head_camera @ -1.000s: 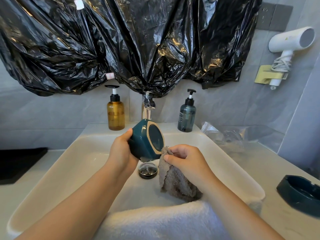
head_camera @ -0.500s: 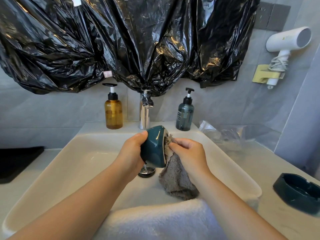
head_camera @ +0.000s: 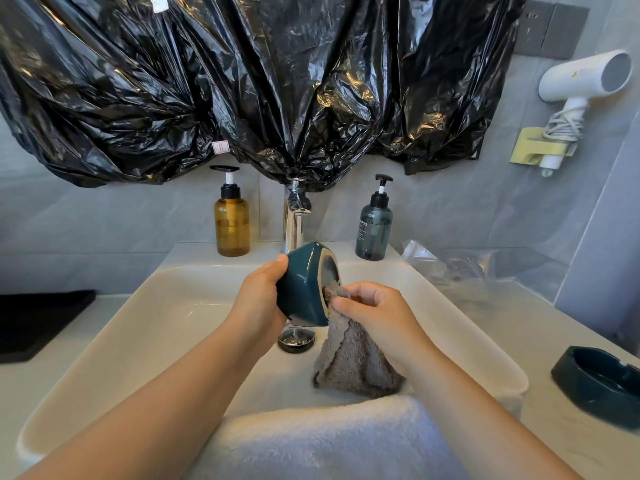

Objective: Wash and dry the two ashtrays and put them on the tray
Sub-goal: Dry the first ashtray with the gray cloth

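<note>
Ashtray (head_camera: 299,289), held over the basin: dark teal outside, cream rim. Second ashtray (head_camera: 601,384), on the counter: dark teal. Cloth (head_camera: 353,362): grey, fuzzy. Towel (head_camera: 322,441): white. Sink (head_camera: 145,327): cream-white. Left pump bottle (head_camera: 232,220): amber, black cap. Right pump bottle (head_camera: 374,226): smoky blue-grey, black cap. Plastic sheet (head_camera: 242,81): glossy black. Hair dryer (head_camera: 585,81): white. Tray (head_camera: 38,320): black.
</note>
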